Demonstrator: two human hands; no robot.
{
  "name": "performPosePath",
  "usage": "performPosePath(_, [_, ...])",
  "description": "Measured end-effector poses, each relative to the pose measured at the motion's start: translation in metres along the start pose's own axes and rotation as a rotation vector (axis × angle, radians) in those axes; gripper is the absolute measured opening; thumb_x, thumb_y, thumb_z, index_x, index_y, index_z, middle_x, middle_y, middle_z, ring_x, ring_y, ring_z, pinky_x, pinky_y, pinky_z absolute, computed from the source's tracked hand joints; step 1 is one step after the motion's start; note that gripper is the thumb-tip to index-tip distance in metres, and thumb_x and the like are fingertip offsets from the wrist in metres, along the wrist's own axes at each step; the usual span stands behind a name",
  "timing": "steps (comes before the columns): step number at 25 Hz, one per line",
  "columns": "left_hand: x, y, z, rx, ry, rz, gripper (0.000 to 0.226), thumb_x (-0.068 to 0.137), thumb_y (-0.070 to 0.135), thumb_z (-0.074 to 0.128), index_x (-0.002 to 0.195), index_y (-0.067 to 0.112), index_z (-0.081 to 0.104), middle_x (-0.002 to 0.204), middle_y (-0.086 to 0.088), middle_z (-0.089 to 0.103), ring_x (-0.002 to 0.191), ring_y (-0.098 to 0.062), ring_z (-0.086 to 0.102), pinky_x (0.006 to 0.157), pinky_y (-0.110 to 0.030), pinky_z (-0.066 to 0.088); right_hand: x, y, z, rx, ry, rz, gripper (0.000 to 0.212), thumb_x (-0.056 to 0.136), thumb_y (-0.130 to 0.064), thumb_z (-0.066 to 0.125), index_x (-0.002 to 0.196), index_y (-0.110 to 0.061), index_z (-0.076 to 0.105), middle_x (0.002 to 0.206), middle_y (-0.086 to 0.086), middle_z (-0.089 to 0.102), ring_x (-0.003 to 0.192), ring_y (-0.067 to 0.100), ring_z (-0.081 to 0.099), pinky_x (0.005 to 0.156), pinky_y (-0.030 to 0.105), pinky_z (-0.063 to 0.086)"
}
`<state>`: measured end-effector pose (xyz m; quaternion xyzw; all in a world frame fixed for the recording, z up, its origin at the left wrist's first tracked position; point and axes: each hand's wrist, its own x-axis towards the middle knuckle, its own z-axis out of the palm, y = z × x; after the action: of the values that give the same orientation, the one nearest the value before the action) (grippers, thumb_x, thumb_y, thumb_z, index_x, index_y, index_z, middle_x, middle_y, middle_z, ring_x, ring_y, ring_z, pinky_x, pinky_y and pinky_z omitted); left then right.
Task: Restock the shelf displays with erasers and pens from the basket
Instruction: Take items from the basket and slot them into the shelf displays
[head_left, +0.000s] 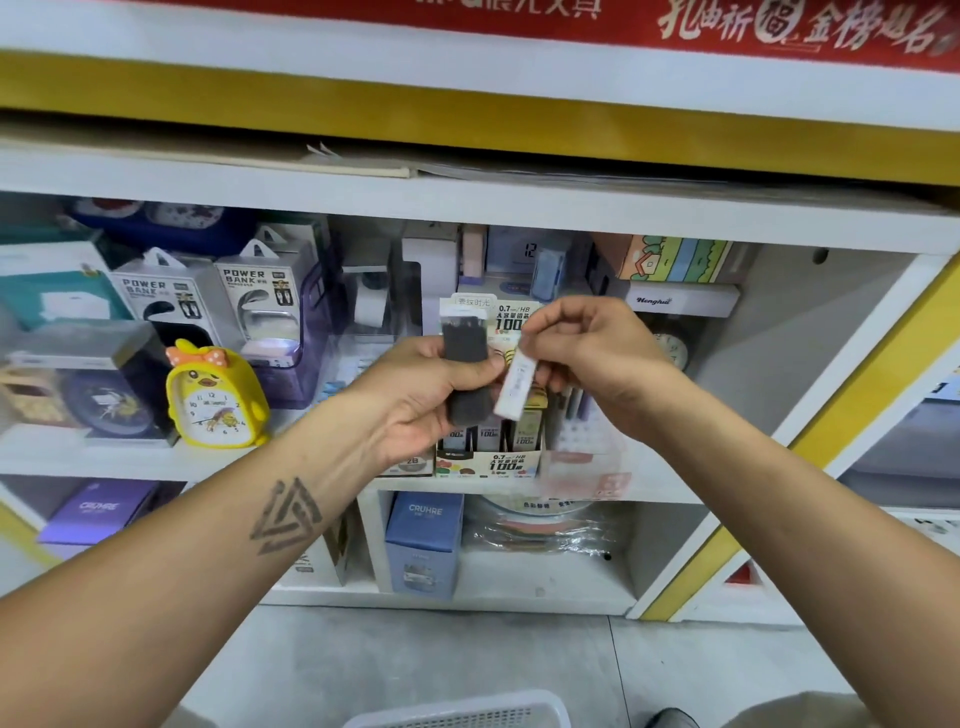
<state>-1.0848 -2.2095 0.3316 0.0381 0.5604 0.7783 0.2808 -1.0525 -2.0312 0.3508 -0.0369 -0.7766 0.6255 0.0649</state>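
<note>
Left hand: fingers and thumb curled round a dark pack, held upright in front of the middle shelf. The pack's white top end stands clear above the fist; its dark lower end shows below the palm. A triangular tattoo marks the left forearm.

Right hand: fingertips pinch a slim white pack near its upper end. The pack hangs tilted, its lower end pointing down and left, just beside the dark pack; whether the two touch cannot be told.

Directly behind both hands stands a lead box, an open cardboard display printed "0.7 HB" and "100", with small packs upright in its front compartments. It rests on the white shelf, near the shelf's front edge.

Left of the hands, on the same shelf: a yellow clock shaped like a chick, upright, and behind it two packages marked "POWER BANK". A dark round clock in packaging sits at far left.

Lower shelf: a blue box marked "CRUHRE" stands upright; a purple box with the same mark lies to the left.

Bottom edge of view: the rim of a white basket, perforated wall visible; its contents cannot be seen. It sits on the grey floor, well below the hands.
</note>
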Motion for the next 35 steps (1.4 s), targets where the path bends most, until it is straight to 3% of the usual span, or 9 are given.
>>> performPosePath(4, [-0.002,0.022,-0.034,-0.047,0.230,0.019,0.013,0.087,-0.005,0.063,0.100,-0.005,0.063,0.082,-0.020,0.070,0.065,-0.023,0.070,0.060,-0.034,0.062,0.008,-0.003,0.010,-0.052,0.021,-0.043,0.008,0.086,0.005,0.067,0.090,0.000,0.072,0.069,0.009,0.067,0.050,0.013,0.056,0.043,0.019,0.042])
performPosePath(7, [-0.006,0.038,-0.058,-0.069,0.278,-0.007,0.003,0.092,0.001,0.058,0.093,0.001,0.061,0.078,-0.013,0.064,0.065,-0.019,0.062,0.052,-0.026,0.057,0.013,-0.002,0.023,-0.095,-0.095,-0.051,0.006,0.083,-0.004,0.077,0.089,-0.005,0.076,0.078,0.006,0.076,0.068,0.017,0.070,0.065,0.022,0.057])
performPosePath(10, [-0.013,0.049,-0.076,-0.126,0.263,-0.025,0.009,0.093,0.004,0.049,0.093,0.001,0.057,0.077,-0.014,0.064,0.070,-0.022,0.063,0.058,-0.030,0.060,0.016,0.000,0.040,-0.223,-0.224,-0.096,0.015,0.079,-0.014,0.083,0.093,-0.014,0.078,0.084,0.005,0.078,0.085,0.022,0.076,0.082,0.028,0.059])
performPosePath(13, [-0.019,0.053,-0.089,-0.160,0.253,-0.023,0.017,0.096,0.004,0.041,0.098,-0.002,0.056,0.085,-0.017,0.068,0.073,-0.025,0.069,0.061,-0.037,0.062,0.022,0.001,0.064,-0.219,-0.224,-0.165,0.008,0.085,-0.009,0.078,0.092,-0.009,0.076,0.079,0.006,0.077,0.073,0.018,0.076,0.068,0.023,0.058])
performPosePath(16, [-0.022,0.055,-0.098,-0.164,0.256,-0.026,0.019,0.100,0.001,0.038,0.102,-0.005,0.056,0.081,-0.019,0.072,0.068,-0.025,0.073,0.059,-0.039,0.062,0.028,0.002,0.081,-0.253,-0.144,-0.175,0.008,0.086,-0.009,0.077,0.090,-0.013,0.071,0.074,0.007,0.074,0.064,0.022,0.074,0.062,0.031,0.060])
performPosePath(20, [-0.024,0.054,-0.109,-0.144,0.249,-0.038,0.019,0.099,-0.001,0.041,0.105,-0.010,0.056,0.075,-0.019,0.073,0.064,-0.026,0.073,0.053,-0.035,0.060,0.039,0.005,0.090,-0.392,-0.102,-0.213,0.009,0.088,-0.009,0.075,0.087,-0.017,0.071,0.072,0.005,0.073,0.063,0.020,0.074,0.068,0.045,0.063])
performPosePath(27, [-0.024,0.052,-0.115,-0.139,0.246,-0.066,0.017,0.098,-0.003,0.041,0.095,-0.009,0.056,0.080,-0.019,0.071,0.068,-0.026,0.072,0.059,-0.036,0.062,0.052,0.005,0.087,-0.922,-0.019,-0.472,0.008,0.091,-0.020,0.070,0.098,-0.025,0.072,0.087,-0.007,0.072,0.080,0.014,0.066,0.078,0.035,0.057])
performPosePath(30, [-0.024,0.051,-0.111,-0.117,0.229,-0.072,0.017,0.099,-0.003,0.041,0.103,-0.011,0.056,0.087,-0.020,0.069,0.074,-0.026,0.070,0.060,-0.036,0.061,0.052,0.010,0.095,-1.076,-0.020,-0.545,0.008,0.090,-0.024,0.071,0.096,-0.026,0.075,0.094,-0.009,0.073,0.086,0.015,0.061,0.076,0.031,0.050])
performPosePath(35, [-0.025,0.049,-0.107,-0.095,0.211,-0.091,0.028,0.099,-0.002,0.043,0.123,-0.013,0.052,0.095,-0.020,0.068,0.080,-0.026,0.069,0.063,-0.035,0.061,0.053,0.020,0.110,-1.217,-0.138,-0.489,0.014,0.091,-0.017,0.067,0.101,-0.022,0.076,0.098,-0.002,0.074,0.090,0.021,0.064,0.079,0.035,0.054])
